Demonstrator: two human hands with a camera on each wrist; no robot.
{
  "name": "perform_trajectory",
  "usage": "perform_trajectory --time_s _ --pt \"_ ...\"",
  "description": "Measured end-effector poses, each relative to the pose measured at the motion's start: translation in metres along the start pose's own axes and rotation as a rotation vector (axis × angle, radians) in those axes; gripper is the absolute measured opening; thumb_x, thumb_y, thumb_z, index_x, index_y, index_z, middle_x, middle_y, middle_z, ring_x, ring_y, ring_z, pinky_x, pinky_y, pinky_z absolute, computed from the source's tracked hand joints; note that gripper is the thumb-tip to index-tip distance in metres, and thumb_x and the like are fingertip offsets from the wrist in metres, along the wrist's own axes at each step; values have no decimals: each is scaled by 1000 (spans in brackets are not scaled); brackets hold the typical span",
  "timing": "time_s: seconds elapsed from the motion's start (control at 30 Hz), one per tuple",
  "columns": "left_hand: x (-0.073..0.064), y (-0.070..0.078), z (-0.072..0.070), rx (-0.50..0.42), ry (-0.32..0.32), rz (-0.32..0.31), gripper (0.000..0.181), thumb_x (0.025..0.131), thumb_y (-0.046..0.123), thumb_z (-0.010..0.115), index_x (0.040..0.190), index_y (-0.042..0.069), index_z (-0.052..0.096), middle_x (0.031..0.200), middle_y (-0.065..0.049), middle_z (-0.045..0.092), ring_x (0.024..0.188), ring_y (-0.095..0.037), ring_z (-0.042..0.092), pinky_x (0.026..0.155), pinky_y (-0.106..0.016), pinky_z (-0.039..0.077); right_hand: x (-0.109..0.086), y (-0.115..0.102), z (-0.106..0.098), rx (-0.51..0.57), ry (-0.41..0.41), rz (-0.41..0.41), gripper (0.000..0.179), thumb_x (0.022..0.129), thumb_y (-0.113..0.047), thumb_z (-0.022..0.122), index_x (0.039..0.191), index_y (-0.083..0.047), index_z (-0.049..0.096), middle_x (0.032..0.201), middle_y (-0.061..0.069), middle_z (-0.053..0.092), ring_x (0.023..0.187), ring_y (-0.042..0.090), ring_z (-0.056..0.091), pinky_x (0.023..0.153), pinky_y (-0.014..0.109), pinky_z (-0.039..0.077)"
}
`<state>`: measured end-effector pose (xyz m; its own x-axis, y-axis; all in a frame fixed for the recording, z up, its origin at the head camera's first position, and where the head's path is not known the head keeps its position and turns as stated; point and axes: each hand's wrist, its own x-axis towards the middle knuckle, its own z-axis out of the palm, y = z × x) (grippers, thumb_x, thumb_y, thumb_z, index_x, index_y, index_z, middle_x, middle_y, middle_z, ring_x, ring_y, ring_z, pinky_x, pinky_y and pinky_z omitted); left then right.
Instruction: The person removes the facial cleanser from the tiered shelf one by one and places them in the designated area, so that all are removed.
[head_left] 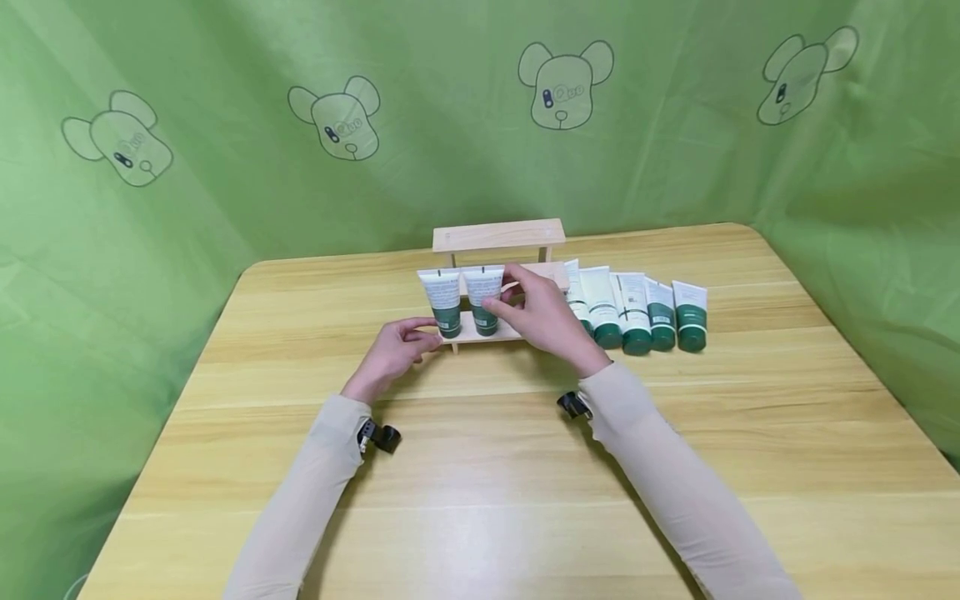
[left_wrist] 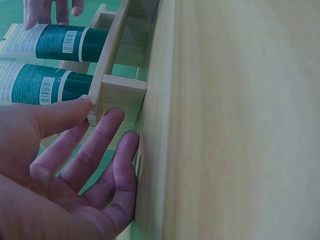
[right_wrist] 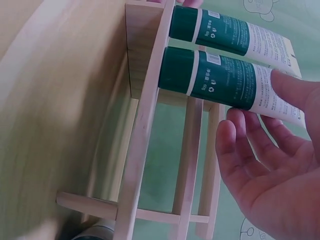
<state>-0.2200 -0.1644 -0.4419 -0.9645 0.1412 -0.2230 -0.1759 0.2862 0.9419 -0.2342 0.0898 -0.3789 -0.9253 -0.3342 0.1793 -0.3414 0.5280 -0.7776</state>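
Two green-and-white squeeze tubes stand upright on their caps on the lowest step of a tiered wooden rack [head_left: 498, 237]. My right hand [head_left: 551, 317] pinches the upper part of the right-hand tube [right_wrist: 215, 80] between thumb and fingers, its cap down on the step. Beside it, a little apart, is the left-hand tube [head_left: 444, 307], with its printed back toward me. At the left end of that step, my left hand [head_left: 392, 348] holds the board's end, thumb [left_wrist: 80, 102] at the edge and the other fingers curved below and behind.
Several more green-and-white tubes [head_left: 633, 304] lie in a row on the wooden table [head_left: 465, 467], right of the rack. A green curtain [head_left: 450, 150] with bear-head drawings hangs behind and at both sides. Each wrist wears a small black camera [head_left: 386, 437].
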Motion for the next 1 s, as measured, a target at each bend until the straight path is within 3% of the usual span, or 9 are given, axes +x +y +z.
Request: perform_trajectory --time_s 0.47,1.0 --pt "0 0 -1 7 -5 1 42 97 14 70 138 8 62 119 -17 72 104 -25 70 77 -28 50 -2 -2 -11 -15 15 -19 22 100 -27 68 109 -7 61 106 12 69 102 30 70 93 45 55" --pt "-1 0 -1 10 -2 -1 42 97 16 71 138 9 63 119 -16 73 104 -26 70 77 -29 50 -13 -1 -67 -41 141 62 29 101 -33 66 115 -8 61 118 15 67 109 34 66 91 49 54"
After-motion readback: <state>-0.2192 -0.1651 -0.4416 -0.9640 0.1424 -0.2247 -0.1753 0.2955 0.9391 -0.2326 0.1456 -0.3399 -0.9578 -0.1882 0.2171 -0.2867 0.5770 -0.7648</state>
